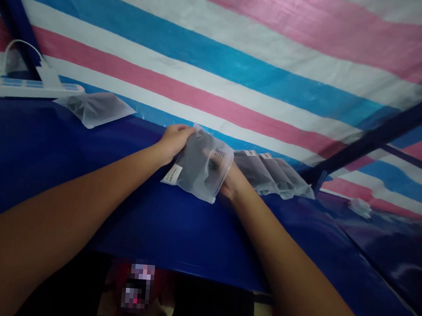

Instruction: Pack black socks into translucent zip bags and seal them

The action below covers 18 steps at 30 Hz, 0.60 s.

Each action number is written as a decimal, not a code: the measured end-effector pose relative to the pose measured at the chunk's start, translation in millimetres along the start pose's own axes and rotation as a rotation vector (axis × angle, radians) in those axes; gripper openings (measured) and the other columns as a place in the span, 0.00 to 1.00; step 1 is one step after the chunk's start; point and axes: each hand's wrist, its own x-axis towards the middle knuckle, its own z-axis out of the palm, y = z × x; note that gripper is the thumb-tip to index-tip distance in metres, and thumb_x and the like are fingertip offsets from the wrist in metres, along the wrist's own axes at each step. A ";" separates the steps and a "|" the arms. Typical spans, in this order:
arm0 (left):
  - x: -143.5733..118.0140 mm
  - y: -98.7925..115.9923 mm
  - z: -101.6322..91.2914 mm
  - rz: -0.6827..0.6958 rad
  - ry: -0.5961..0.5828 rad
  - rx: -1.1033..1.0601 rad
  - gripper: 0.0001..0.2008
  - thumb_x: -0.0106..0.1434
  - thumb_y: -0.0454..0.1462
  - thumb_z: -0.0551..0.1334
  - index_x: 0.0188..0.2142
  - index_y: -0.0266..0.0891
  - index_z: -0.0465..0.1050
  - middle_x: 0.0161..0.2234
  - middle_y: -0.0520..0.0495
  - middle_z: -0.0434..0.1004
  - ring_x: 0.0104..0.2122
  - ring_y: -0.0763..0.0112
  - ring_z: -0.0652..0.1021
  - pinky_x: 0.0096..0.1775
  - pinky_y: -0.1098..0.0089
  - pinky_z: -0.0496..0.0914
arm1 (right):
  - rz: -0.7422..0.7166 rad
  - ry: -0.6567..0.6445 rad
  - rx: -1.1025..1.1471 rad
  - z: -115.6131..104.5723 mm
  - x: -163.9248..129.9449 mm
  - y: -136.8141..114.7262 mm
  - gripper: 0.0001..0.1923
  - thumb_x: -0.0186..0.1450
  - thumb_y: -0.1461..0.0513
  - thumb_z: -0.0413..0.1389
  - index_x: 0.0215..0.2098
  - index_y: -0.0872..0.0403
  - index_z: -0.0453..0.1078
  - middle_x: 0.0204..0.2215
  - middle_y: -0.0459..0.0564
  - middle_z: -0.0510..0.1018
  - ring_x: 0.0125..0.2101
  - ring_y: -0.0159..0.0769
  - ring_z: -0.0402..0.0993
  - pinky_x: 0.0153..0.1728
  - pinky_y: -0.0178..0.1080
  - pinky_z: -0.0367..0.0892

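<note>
A frosted plastic zip bag (199, 169) with a dark item inside is tilted between my two hands above the blue table. It has a white label in its lower left corner, dark print near the zip edge and a slider at the bottom right. My left hand (175, 140) is closed on the upper left edge of the bag, thumb on top. On the zip side, my right hand (231, 182) supports the bag; its fingertips show faintly through the film. Whether those fingers are inside the bag or behind it, I cannot tell.
Several similar filled bags (264, 173) lie overlapped at right. Another frosted bag (101, 108) lies at left, near a white power strip (24, 88) with a plug. Crumpled clear plastic (360, 207) lies far right. Behind the blue table (176, 237) hangs a striped sheet (215, 91).
</note>
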 end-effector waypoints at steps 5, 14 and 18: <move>4.0 -0.5 -1.8 0.011 0.026 0.026 0.07 0.59 0.38 0.64 0.26 0.40 0.72 0.24 0.52 0.68 0.23 0.74 0.66 0.26 0.71 0.60 | -0.004 -0.001 0.052 0.8 -1.1 -2.7 0.16 0.53 0.57 0.70 0.38 0.51 0.76 0.39 0.50 0.83 0.42 0.47 0.79 0.40 0.45 0.75; 16.9 -2.5 -14.0 -0.015 0.162 0.013 0.05 0.59 0.34 0.61 0.26 0.39 0.70 0.23 0.52 0.66 0.22 0.73 0.66 0.25 0.70 0.61 | 0.061 0.143 0.072 -7.8 2.3 -10.9 0.16 0.55 0.60 0.67 0.42 0.52 0.75 0.38 0.54 0.82 0.40 0.48 0.79 0.39 0.48 0.75; 25.1 -7.4 -21.1 -0.034 0.220 0.039 0.03 0.60 0.34 0.59 0.29 0.40 0.70 0.26 0.50 0.71 0.25 0.69 0.70 0.27 0.69 0.63 | 0.008 0.246 0.126 -14.6 8.8 -8.7 0.15 0.56 0.63 0.65 0.42 0.53 0.74 0.40 0.54 0.82 0.44 0.49 0.78 0.42 0.49 0.76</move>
